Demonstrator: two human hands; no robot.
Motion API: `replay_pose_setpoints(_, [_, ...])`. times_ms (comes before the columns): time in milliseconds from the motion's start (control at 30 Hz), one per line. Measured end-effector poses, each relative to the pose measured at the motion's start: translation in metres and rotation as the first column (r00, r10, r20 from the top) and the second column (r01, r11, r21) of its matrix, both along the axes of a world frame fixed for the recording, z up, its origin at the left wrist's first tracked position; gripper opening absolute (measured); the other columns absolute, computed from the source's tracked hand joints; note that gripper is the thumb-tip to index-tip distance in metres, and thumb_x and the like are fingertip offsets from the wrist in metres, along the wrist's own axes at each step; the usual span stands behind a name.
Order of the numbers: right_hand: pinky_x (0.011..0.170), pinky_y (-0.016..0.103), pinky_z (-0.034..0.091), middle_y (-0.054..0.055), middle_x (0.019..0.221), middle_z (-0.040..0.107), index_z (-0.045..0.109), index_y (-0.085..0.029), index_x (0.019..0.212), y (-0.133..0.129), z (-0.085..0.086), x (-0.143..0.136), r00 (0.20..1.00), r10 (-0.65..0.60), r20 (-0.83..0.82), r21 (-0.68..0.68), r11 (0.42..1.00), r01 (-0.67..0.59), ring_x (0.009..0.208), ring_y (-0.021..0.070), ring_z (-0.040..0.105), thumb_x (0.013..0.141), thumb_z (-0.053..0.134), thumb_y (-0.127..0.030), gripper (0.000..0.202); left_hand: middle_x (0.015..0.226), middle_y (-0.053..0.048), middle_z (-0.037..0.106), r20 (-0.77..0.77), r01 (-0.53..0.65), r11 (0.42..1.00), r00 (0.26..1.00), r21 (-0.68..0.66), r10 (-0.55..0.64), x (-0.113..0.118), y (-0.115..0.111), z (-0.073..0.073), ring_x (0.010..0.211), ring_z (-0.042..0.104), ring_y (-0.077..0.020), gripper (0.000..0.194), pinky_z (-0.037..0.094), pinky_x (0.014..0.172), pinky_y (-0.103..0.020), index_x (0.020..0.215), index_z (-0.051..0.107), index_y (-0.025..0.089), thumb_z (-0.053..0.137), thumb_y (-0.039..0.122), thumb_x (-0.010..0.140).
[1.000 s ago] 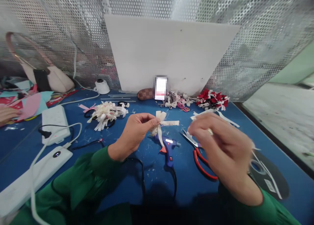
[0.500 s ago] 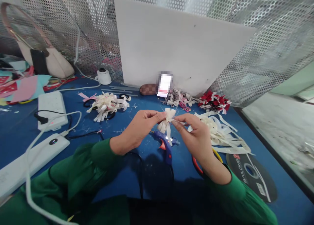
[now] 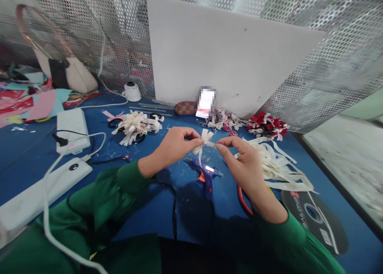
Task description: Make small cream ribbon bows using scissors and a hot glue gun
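Between my hands, above the blue table, is a cream ribbon bow [image 3: 206, 136] with loops and loose tails. My left hand [image 3: 180, 147] pinches its left side between thumb and fingers. The thumb and fingertips of my right hand [image 3: 243, 159] are closed on one ribbon tail and draw it out to the right. Just below the bow a blue glue gun [image 3: 207, 178] with an orange trigger lies on the table, its nozzle to the left. Red-and-yellow handles [image 3: 244, 202], perhaps of a tool, are partly hidden under my right wrist.
Cream ribbon strips [image 3: 278, 166] lie at the right, by a dark round disc [image 3: 317, 220]. A pile of cream bows [image 3: 136, 126] is at the left, red bows [image 3: 266, 125] at the back right. A lit phone [image 3: 206, 102] leans on a white board [image 3: 230, 54]. White power banks [image 3: 73, 130] and cables lie left.
My right hand has pulled slightly away to the right, stretching the ribbon tail. The bow has turned a little in my left hand. The whole view has shifted somewhat.
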State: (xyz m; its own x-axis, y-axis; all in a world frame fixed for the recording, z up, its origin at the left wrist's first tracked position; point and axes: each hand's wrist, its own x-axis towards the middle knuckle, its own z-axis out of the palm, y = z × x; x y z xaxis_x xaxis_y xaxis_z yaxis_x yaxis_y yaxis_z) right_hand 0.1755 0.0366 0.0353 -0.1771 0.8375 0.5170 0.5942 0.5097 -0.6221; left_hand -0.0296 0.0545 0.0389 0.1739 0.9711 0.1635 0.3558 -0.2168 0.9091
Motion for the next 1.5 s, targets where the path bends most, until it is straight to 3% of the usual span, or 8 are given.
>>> replay_pose_setpoints(100, [0.082,0.036,0.046,0.001,0.083,0.074,0.069,-0.022,0.081,0.003,-0.002,0.004,1.000,0.001,0.011,-0.021,1.000,0.000,0.080,0.0199,0.066,0.093,0.063,-0.030,0.015,0.084,-0.006,0.077,-0.402,-0.097,0.964,0.895,0.249,0.194,-0.025,0.022,0.001,0.079,0.065,-0.0220,0.016,0.043,0.076,-0.035,0.081,0.076,0.020,0.064,0.030,0.083])
replay_pose_setpoints(300, [0.079,0.037,0.046,0.002,0.081,0.074,0.067,-0.023,0.079,0.008,-0.006,0.004,0.998,0.033,0.054,-0.060,0.998,-0.029,0.080,0.0219,0.067,0.092,0.061,-0.033,0.018,0.083,-0.011,0.074,-0.780,-0.253,0.864,0.373,0.436,0.503,-0.100,0.062,0.000,0.093,0.064,-0.0254,0.023,0.028,0.104,-0.047,0.077,0.072,0.014,0.053,0.022,0.088])
replay_pose_setpoints(667, [0.064,0.030,0.041,0.001,0.076,0.071,0.071,-0.020,0.079,0.031,0.013,0.044,0.981,-0.181,0.066,-0.092,0.978,0.187,0.069,0.0177,0.061,0.089,0.063,-0.037,0.021,0.105,-0.010,0.072,-0.883,-0.290,0.914,0.293,0.284,0.368,-0.153,0.066,0.001,0.106,0.062,-0.0280,0.034,0.045,0.083,-0.039,0.103,0.072,0.014,0.045,0.033,0.094])
replay_pose_setpoints(833, [0.063,0.030,0.040,0.001,0.071,0.067,0.071,-0.020,0.079,0.038,0.023,0.072,0.961,-0.276,-0.006,-0.033,0.961,0.275,0.065,0.0159,0.057,0.087,0.065,-0.035,0.019,0.098,-0.021,0.074,-0.917,-0.391,0.897,0.242,0.207,0.317,-0.158,0.085,-0.008,0.100,0.069,-0.0395,0.025,0.049,0.073,-0.048,0.071,0.068,0.017,0.057,0.034,0.084])
replay_pose_setpoints(1067, [0.057,0.029,0.035,0.000,0.063,0.062,0.072,-0.020,0.078,0.045,0.024,0.086,0.937,-0.348,-0.021,-0.031,0.937,0.348,0.058,0.0150,0.049,0.086,0.065,-0.036,0.020,0.125,-0.011,0.071,-0.786,-0.258,0.869,0.373,0.423,0.493,-0.099,0.034,0.039,0.120,0.060,-0.0405,0.040,0.047,0.099,-0.054,0.127,0.065,0.022,0.052,0.042,0.094])
replay_pose_setpoints(1233, [0.058,0.030,0.033,-0.001,0.060,0.060,0.071,-0.019,0.076,0.053,0.018,0.083,0.929,-0.351,0.121,-0.076,0.930,0.361,0.055,0.0140,0.048,0.086,0.062,-0.036,0.022,0.115,-0.004,0.078,-0.671,0.244,0.945,0.740,0.216,-0.038,-0.029,-0.017,0.044,0.107,0.070,-0.0301,0.033,0.051,0.096,-0.041,0.117,0.075,0.029,0.063,0.045,0.090])
replay_pose_setpoints(1367, [0.058,0.030,0.032,-0.001,0.056,0.058,0.071,-0.020,0.074,0.055,0.020,0.088,0.885,-0.393,0.251,-0.085,0.901,0.424,0.056,0.0149,0.050,0.086,0.062,-0.034,0.020,0.105,-0.006,0.079,-0.668,0.627,0.778,0.564,-0.036,-0.486,-0.002,-0.043,0.029,0.100,0.073,-0.0267,0.028,0.053,0.086,-0.033,0.114,0.076,0.029,0.067,0.037,0.089])
replay_pose_setpoints(1500, [0.061,0.031,0.033,0.002,0.063,0.064,0.074,-0.020,0.078,0.057,0.025,0.106,0.811,-0.483,0.330,-0.026,0.854,0.519,0.064,0.0184,0.055,0.086,0.064,-0.030,0.016,0.101,-0.007,0.079,-0.708,0.719,0.676,0.395,-0.158,-0.585,0.010,-0.056,0.016,0.096,0.074,-0.0266,0.028,0.053,0.081,-0.032,0.116,0.073,0.026,0.070,0.031,0.088])
